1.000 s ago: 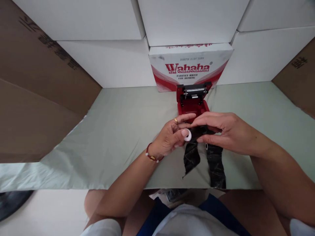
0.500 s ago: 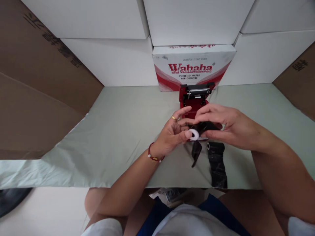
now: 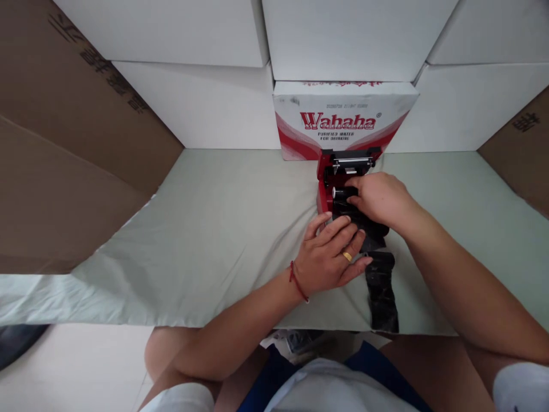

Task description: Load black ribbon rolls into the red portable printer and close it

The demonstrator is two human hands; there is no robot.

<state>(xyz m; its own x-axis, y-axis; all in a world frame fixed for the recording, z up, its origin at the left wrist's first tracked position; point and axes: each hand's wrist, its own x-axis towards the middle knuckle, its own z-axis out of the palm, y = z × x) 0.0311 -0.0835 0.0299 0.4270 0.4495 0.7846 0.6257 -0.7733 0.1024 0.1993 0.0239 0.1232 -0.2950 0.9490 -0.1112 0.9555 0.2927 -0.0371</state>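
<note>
A red label printer (image 3: 322, 197) stands with its lid (image 3: 354, 160) raised, showing a roller and dark metal parts. My right hand (image 3: 380, 197) reaches into it, fingers closed around a black ribbon roll (image 3: 343, 193) with a white core end facing left. Black film hangs from that roll toward the printer's front. Over the front edge lies my left hand (image 3: 332, 252), palm down with fingers stretched out, wearing a gold ring. Its fingertips are close to the film; whether they touch it I cannot tell. A second black roll with a loose strip (image 3: 381, 292) lies below the printer.
Behind the printer stands a Wahaha water carton (image 3: 343, 120), backed by stacked white boxes (image 3: 360, 37). Brown cardboard walls (image 3: 77, 189) flank the table on both sides. A pale green cloth (image 3: 223, 229) covers the table up to its front edge.
My right hand has moved up into the printer with the black roll. My left hand has turned palm down, away from the white core, and spread its fingers nearer the printer's front.
</note>
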